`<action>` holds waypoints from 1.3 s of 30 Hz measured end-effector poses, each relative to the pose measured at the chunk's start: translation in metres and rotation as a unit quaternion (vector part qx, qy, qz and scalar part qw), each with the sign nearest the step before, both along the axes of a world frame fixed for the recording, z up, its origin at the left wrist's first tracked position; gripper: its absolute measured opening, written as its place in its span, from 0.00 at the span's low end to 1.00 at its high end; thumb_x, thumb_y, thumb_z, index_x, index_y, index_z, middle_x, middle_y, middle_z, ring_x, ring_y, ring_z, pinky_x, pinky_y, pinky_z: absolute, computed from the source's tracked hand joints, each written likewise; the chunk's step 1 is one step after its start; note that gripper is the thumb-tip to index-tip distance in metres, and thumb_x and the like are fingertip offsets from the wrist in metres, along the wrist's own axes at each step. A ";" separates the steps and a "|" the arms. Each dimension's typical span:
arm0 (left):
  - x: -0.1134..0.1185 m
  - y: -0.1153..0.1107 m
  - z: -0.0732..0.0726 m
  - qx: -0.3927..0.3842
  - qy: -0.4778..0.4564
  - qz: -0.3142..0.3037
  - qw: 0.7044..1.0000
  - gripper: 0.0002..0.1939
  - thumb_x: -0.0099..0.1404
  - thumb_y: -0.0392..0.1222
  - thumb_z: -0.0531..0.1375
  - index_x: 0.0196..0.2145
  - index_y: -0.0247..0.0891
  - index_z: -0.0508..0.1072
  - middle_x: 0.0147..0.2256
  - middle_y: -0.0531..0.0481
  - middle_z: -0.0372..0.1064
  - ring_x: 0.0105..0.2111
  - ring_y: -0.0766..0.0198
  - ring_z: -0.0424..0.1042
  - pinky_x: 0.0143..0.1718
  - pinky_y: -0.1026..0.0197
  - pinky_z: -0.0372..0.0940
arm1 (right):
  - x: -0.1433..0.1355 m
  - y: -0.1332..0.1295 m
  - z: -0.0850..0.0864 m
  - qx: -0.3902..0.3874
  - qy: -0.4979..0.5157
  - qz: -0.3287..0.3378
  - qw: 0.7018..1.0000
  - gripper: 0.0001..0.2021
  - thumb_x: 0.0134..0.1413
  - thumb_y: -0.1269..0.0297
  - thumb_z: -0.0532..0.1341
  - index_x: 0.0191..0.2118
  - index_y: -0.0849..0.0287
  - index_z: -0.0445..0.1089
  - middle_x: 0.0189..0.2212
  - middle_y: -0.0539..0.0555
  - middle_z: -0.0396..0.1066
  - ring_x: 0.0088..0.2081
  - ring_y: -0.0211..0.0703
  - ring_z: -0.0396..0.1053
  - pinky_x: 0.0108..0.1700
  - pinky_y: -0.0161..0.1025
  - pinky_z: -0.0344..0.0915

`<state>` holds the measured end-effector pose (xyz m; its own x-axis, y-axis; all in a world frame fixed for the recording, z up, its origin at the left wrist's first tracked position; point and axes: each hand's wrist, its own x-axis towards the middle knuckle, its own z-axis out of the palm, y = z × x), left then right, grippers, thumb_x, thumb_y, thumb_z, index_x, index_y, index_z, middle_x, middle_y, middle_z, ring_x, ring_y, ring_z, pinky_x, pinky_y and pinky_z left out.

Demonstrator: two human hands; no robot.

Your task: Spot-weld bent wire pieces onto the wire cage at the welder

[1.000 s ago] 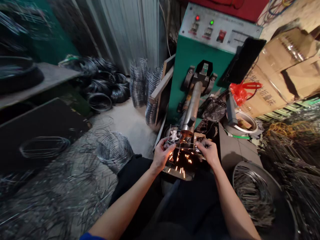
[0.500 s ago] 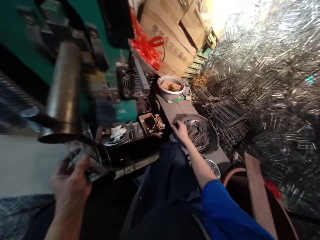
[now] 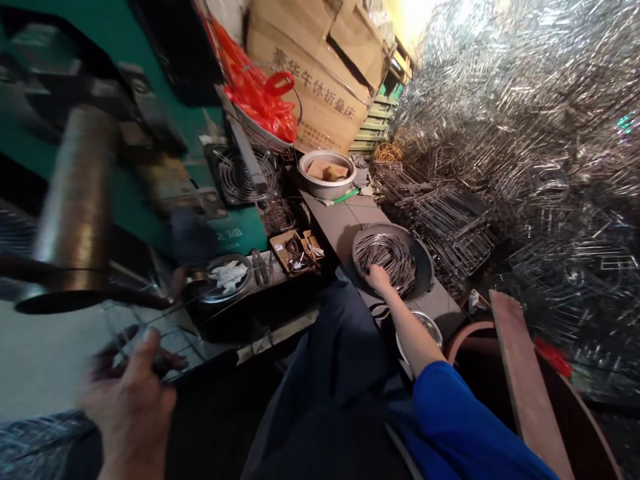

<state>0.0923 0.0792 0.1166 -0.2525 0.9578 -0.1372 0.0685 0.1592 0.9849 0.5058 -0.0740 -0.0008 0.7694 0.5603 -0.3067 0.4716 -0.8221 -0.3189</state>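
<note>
**Steadying the Frame, Sorting with Light Fingertips**

We are holding the wire frame (image 3: 181, 331) in our left hand (image 3: 133, 387), below and beside the metal cylinder (image 3: 80, 193), thumb and curled fingers apparently pinching its wires, though blur is hiding the exact contact. Our right hand (image 3: 379, 279) is reaching into the round pan (image 3: 427, 267), its fingers bunching close together at the near side of the bent wire pieces (image 3: 395, 257); we cannot tell whether they are pinching one. We are working well if we are separating tangled pieces gently, supporting the frame without bending it and minding sharp ends.
</note>
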 end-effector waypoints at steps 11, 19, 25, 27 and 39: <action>-0.042 -0.073 -0.030 -0.011 -0.121 -0.032 0.992 0.33 0.45 0.48 0.74 0.49 0.36 0.74 0.23 0.60 0.66 0.16 0.72 0.62 0.15 0.68 0.62 | -0.005 -0.031 0.129 0.272 -0.103 0.076 0.954 0.18 0.64 0.49 0.57 0.39 0.61 0.73 0.34 0.57 0.75 0.39 0.50 0.71 0.41 0.40 0.66; -0.052 -0.077 -0.042 0.005 -0.185 -0.075 0.980 0.34 0.54 0.51 0.72 0.54 0.34 0.68 0.22 0.62 0.59 0.15 0.73 0.58 0.15 0.69 0.60 | -0.128 0.049 0.143 0.460 0.199 0.198 0.842 0.24 0.57 0.48 0.66 0.22 0.58 0.60 0.20 0.46 0.53 0.25 0.36 0.50 0.28 0.35 0.48; -0.061 -0.077 -0.046 -0.001 -0.213 -0.066 0.975 0.35 0.54 0.52 0.72 0.54 0.35 0.68 0.23 0.62 0.60 0.15 0.74 0.58 0.14 0.70 0.60 | -0.191 0.092 0.085 0.444 0.362 0.230 0.787 0.26 0.54 0.49 0.69 0.20 0.58 0.56 0.20 0.45 0.50 0.25 0.36 0.47 0.30 0.37 0.45; -0.062 -0.075 -0.049 0.000 -0.216 -0.068 0.974 0.34 0.56 0.51 0.72 0.55 0.35 0.67 0.23 0.62 0.60 0.15 0.74 0.58 0.13 0.70 0.60 | -0.200 0.098 0.072 0.441 0.379 0.233 0.779 0.27 0.54 0.50 0.69 0.19 0.58 0.54 0.20 0.45 0.49 0.25 0.36 0.46 0.30 0.38 0.45; -0.048 -0.061 -0.051 -0.019 -0.260 -0.057 0.964 0.34 0.55 0.51 0.72 0.54 0.35 0.67 0.24 0.60 0.64 0.14 0.73 0.59 0.13 0.69 0.60 | -0.186 0.124 0.049 0.416 0.430 0.219 0.770 0.30 0.48 0.43 0.71 0.17 0.57 0.54 0.18 0.45 0.48 0.24 0.35 0.45 0.28 0.38 0.43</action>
